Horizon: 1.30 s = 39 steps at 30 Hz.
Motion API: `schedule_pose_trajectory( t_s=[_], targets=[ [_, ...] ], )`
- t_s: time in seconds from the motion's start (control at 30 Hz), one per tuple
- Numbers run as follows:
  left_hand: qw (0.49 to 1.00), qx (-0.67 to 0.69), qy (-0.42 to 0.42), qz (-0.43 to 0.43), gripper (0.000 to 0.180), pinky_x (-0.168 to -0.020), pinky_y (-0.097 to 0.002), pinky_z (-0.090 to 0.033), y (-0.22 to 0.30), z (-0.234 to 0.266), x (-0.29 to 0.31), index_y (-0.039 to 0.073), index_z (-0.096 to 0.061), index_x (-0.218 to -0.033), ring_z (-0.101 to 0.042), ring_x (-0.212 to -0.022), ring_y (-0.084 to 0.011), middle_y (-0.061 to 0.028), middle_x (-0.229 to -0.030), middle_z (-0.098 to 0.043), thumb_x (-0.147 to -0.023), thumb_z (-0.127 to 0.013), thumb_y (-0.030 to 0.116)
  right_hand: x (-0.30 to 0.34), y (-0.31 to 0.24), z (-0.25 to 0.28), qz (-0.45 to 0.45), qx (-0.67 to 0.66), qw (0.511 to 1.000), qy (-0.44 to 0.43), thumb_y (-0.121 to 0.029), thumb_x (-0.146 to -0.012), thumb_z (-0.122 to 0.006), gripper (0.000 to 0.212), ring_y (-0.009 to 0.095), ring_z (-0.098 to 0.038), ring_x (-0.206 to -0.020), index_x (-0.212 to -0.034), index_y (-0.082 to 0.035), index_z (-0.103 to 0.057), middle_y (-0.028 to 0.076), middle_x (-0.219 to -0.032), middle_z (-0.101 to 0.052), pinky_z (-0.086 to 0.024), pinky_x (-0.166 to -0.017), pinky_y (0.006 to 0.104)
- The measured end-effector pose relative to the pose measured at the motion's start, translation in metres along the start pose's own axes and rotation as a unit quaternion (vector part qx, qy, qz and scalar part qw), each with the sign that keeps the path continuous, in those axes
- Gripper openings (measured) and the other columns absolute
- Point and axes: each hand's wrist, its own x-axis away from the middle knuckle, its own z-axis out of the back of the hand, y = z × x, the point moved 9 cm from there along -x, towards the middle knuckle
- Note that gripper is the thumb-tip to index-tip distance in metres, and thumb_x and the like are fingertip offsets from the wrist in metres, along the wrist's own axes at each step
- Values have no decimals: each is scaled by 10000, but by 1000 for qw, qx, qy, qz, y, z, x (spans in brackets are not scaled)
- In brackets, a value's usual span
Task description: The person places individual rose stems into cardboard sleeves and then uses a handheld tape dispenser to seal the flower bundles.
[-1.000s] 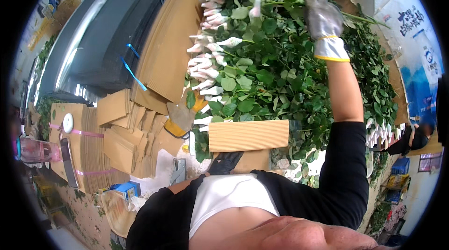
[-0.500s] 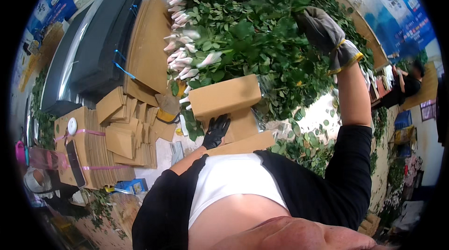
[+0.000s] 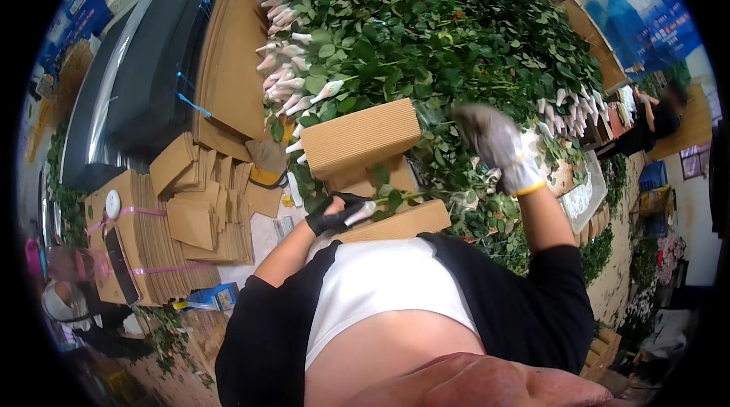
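One netted rose (image 3: 360, 214), bud end in the closed grip of the left hand (image 3: 332, 214) (the nearer one), stem running rightward from it; right hand (image 3: 490, 139) farther up-right, blurred, its grip indeterminable.

a pale desk (image 3: 262, 246) bears a broad heap of leafy stems (image 3: 433, 53), creased corrugated cardboard (image 3: 361, 141) and small cardboard pieces (image 3: 192, 220) in a pile.

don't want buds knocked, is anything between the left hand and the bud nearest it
Nothing visible: the pale bud lies directly at the black-gloved left hand, overlapping it in view. The corrugated cardboard panel is beyond them, not between.
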Motion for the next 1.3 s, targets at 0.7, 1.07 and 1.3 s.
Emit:
schedule_pose_trajectory(
  t_s=[0.7,1.07,1.3],
  targets=[
    [979,-183,42,-75,410,-843,-381,-451,-6,-6,18,94,-604,-1198,-547,-969,-309,-178,-1039,-572,-841,-640,293,-300,-142,55,229,307,859,340,-219,-891,-550,390,321,-591,-1081,-1254,-74,-539,171,-1245,-581,-469,-915,401],
    [967,-238,24,-82,412,-874,-373,-450,-22,-3,11,98,-565,-1244,-550,-1011,-283,-173,-1093,-571,-885,-578,299,-197,-109,-62,229,212,939,144,-99,-794,-553,342,344,-656,-858,-1133,-106,-603,161,-927,-671,-525,-718,438],
    [964,-253,28,-80,413,-894,-368,-450,-38,-5,17,100,-540,-1272,-552,-1038,-266,-169,-1127,-570,-912,-538,303,-55,-250,-33,492,224,774,329,-156,-758,-586,347,197,-597,-552,-1100,-96,-589,20,-723,-581,-442,-393,327]
  ],
)
